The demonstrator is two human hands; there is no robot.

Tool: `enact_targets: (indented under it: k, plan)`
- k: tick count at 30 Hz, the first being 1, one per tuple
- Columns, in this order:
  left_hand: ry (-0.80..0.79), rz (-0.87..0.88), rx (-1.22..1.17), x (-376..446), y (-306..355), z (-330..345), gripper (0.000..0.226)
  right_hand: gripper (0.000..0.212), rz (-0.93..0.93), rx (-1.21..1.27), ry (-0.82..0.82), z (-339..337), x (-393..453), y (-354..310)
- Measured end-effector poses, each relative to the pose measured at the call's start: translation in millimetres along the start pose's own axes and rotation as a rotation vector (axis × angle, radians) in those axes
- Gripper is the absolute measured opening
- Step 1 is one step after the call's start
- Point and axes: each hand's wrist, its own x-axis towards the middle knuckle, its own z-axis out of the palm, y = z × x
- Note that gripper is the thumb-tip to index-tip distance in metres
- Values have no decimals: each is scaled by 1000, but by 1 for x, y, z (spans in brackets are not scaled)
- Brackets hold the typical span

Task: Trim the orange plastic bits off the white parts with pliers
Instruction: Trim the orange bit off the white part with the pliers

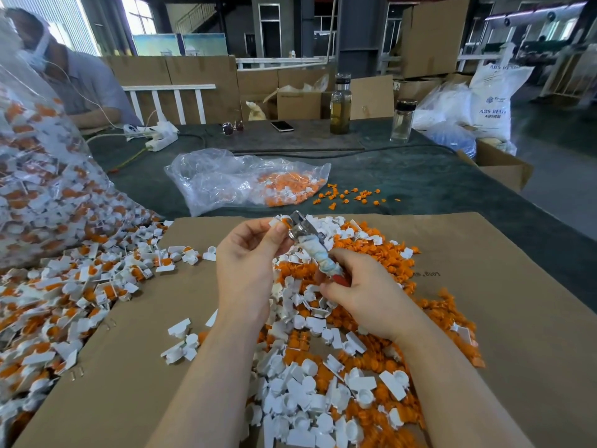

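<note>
Pliers (one pair) in right hand; left hand pinches one part.

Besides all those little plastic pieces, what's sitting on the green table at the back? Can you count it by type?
Bottles: 2
Phone: 1
Sunglasses: 1
Power strips: 2
Total: 6

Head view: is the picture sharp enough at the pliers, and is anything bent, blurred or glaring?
Head view: the pliers, the left hand and the right hand are fairly sharp under soft, even light with faint shadows; the wide lens bows the table edge and stretches the forearms; the clear bag at the left margin smears and reflects; the far windows are blown out.
</note>
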Motion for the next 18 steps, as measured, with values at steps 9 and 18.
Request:
enact_targets:
  k: [9,18]
  plan:
    - [1,97,413,-10,-13,15,14,12,-27,107,381,6,5,-3]
    - [-38,120,443,-13,-18,19,19,15,-13,78,462,8,7,-3]
